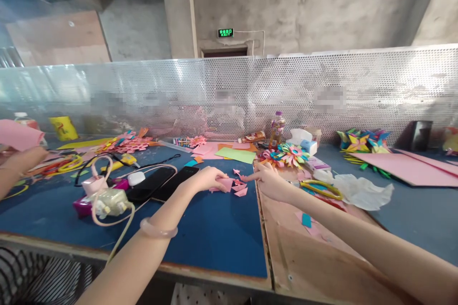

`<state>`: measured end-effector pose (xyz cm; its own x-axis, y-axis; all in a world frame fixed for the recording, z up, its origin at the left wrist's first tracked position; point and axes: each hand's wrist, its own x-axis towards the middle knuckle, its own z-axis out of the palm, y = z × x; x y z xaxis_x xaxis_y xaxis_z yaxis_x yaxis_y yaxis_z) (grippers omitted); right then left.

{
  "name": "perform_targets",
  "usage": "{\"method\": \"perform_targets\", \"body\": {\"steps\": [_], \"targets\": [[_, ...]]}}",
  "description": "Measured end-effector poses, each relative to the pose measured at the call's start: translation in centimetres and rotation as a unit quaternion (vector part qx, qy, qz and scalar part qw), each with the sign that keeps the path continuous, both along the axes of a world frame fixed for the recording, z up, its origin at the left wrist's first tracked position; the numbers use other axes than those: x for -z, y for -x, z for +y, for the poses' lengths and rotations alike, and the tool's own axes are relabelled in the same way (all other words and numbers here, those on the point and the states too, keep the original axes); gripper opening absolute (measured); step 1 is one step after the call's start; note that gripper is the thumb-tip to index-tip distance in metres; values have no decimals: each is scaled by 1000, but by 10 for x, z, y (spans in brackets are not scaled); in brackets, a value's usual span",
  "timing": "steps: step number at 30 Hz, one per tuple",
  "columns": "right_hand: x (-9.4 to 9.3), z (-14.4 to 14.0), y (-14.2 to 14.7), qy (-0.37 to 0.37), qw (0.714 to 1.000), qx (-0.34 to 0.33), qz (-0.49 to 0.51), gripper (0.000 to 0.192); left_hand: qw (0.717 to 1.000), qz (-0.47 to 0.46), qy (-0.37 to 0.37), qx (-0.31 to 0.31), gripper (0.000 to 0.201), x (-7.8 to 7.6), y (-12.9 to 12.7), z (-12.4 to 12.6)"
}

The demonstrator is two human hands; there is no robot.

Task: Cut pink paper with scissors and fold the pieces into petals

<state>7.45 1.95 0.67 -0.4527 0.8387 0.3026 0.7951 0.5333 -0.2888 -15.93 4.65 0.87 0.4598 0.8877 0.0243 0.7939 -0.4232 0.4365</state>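
Both hands (209, 179) (269, 182) outstretched, fingers curled

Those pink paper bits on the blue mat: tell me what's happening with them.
A person reaches both arms over the blue mat. The left hand rests on small pink paper scraps; the right hand points a finger at them. Yellow-handled scissors lie unused beside the right hand. Another person's hand holds pink paper at far left.
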Motion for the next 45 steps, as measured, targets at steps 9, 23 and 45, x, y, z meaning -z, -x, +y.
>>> {"method": "perform_targets", "body": {"steps": [9, 23, 45], "targets": [[23, -28, 4, -170, 985, -25, -4, 50, 1000, 1, -7, -23, 52, -4, -3, -9], [49, -32, 11, -179, 982, 4, 59, 86, 999, -2, -28, -34, 56, 3, -1, -2], [41, -29, 4, -200, 952, 49, 227, 53, 974, -62, -193, -98, 40, -6, -4, -4]]}}
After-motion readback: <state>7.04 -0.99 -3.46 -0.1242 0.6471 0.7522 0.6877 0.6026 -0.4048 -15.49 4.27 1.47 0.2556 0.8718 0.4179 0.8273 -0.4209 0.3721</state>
